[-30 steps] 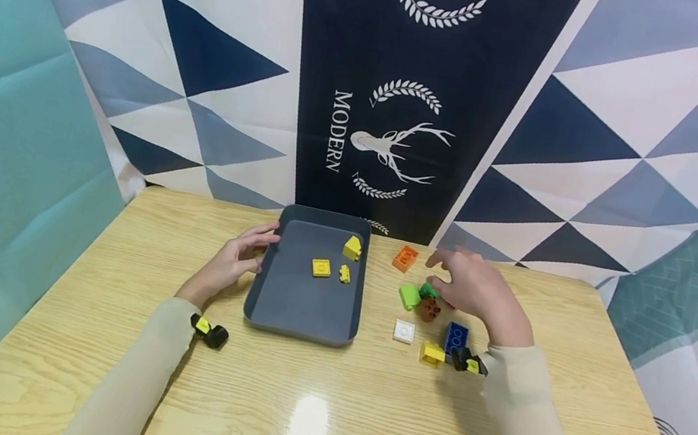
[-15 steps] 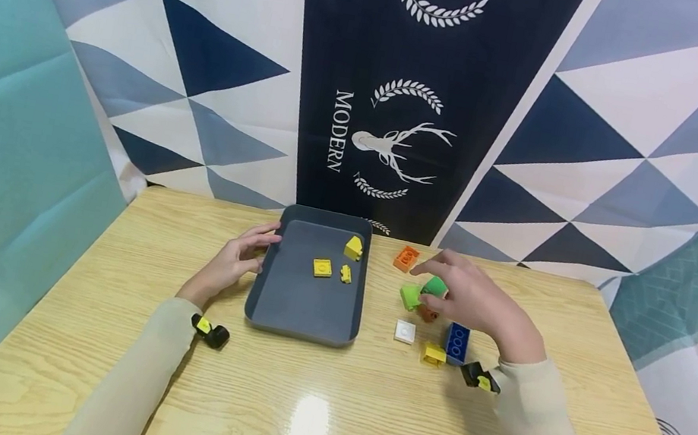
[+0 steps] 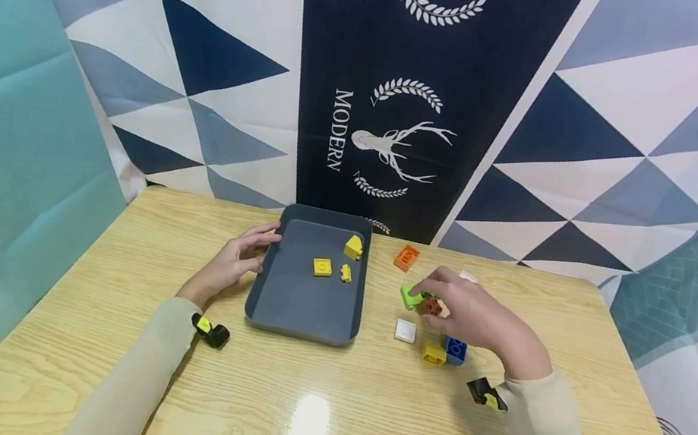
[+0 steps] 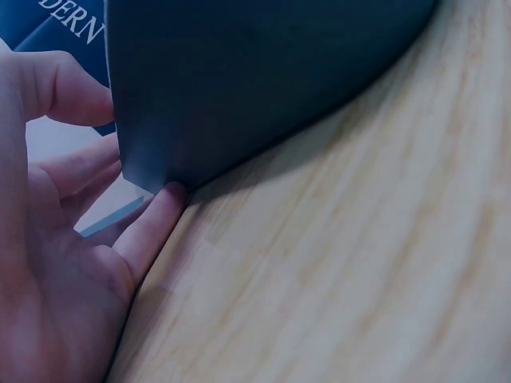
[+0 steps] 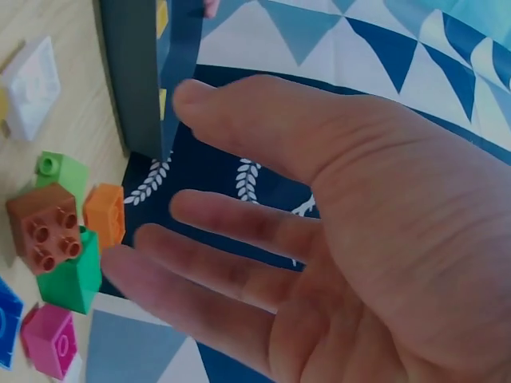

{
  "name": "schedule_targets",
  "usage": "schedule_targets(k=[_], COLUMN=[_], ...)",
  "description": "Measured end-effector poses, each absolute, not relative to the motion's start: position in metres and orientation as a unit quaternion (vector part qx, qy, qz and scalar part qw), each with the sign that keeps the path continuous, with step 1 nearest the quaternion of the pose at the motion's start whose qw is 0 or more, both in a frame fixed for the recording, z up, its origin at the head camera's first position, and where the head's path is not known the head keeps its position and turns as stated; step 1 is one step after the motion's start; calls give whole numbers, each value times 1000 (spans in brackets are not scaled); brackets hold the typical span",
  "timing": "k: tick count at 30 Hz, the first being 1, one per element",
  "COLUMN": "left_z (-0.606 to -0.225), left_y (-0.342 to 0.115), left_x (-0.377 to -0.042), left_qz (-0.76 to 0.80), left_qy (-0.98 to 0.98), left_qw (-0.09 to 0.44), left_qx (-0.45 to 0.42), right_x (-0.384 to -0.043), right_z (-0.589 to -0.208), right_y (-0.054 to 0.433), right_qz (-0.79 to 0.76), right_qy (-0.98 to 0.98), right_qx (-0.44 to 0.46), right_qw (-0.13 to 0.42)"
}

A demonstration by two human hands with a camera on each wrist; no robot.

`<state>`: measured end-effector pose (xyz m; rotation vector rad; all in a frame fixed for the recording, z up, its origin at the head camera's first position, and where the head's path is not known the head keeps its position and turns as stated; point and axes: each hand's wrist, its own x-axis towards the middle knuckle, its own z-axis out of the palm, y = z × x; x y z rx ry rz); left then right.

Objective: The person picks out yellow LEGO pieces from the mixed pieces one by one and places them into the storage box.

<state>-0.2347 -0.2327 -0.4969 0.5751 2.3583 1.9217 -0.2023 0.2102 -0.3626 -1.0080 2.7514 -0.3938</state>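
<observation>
My left hand (image 3: 231, 259) rests at the left side of a dark grey tray (image 3: 305, 314), its fingertips touching the tray wall. Three yellow bricks, one of them a flat square brick (image 3: 322, 268), lie inside the tray. Over a cluster of toy bricks my right hand (image 3: 481, 313) hovers, fingers apart and holding nothing. Nearest it are a brown brick (image 5: 48, 227), a green brick (image 5: 72, 279), a light green brick (image 3: 408, 298) and a pink brick (image 5: 52, 343). In the head view the hand hides the pink brick and most of the green one.
An orange brick (image 3: 407, 258) lies behind the cluster. Nearer the front are a white square brick (image 3: 405, 331), a yellow brick (image 3: 433, 354) and a blue brick (image 3: 455, 350). A patterned cloth (image 3: 227, 74) hangs along the table's back edge.
My right hand has shifted slightly toward the front and right above the bricks. A small white piece now shows behind it. My left hand and the tray stay put.
</observation>
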Motion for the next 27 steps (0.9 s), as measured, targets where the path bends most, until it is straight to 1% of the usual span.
schedule_targets(k=[6,10,18,27], left_z=[-496,-497,-497,-497], left_y=[-232,-232,-233,-233], left_x=[-235,-235,-235,-234], left_qz=[621,621,620,617], left_qy=[760,760,762,763], left_qw=[21,20,24,18], left_qx=[190,189,184,193], right_x=[-200,-199,-196,-190], right_z=[-372,-379,-392,-392], right_y=[212,212,211,211], right_qz=[-139,-142,-146,-127], right_qy=[921,923,923,928], right_qx=[-332,-314,-307,-298], right_qw=[147,171,179,183])
